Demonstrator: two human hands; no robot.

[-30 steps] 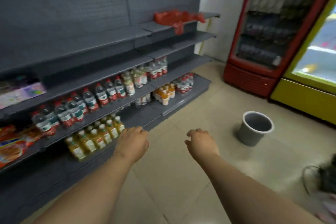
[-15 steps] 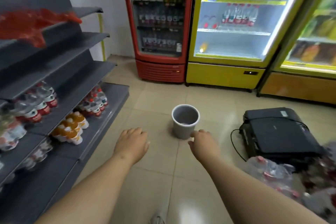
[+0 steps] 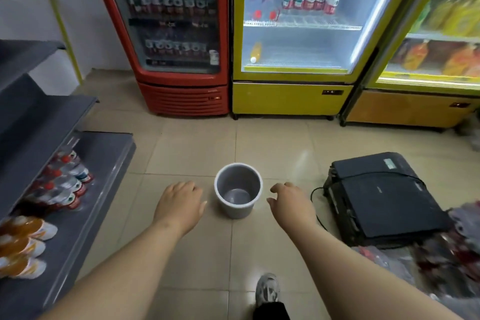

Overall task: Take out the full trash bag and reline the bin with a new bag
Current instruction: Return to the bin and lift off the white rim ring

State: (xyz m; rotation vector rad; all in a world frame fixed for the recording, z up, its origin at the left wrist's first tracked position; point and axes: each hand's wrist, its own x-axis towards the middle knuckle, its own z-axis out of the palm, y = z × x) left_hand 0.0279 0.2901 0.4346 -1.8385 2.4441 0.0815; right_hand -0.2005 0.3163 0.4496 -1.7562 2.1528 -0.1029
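Note:
A small grey bin (image 3: 237, 189) stands upright on the tiled floor, with no bag in it and its bottom visible. My left hand (image 3: 179, 205) hovers just left of the bin, palm down, fingers loosely curled, holding nothing. My right hand (image 3: 291, 206) hovers just right of it, fingers apart, also holding nothing. Neither hand touches the bin. At the right edge lies a blurred clear bag of bottles and trash (image 3: 452, 249).
Grey shelves (image 3: 78, 171) with drink bottles run along the left. A red fridge (image 3: 179, 34) and yellow fridges (image 3: 293, 34) stand at the back. A black device (image 3: 381, 197) with a cable lies on the floor to the right. My shoe (image 3: 267, 289) is near the bottom.
The view has swung right from the shelves to face the fridges. The bin now sits between my two hands, and I have stepped closer to it. The red bags on the shelf are out of view.

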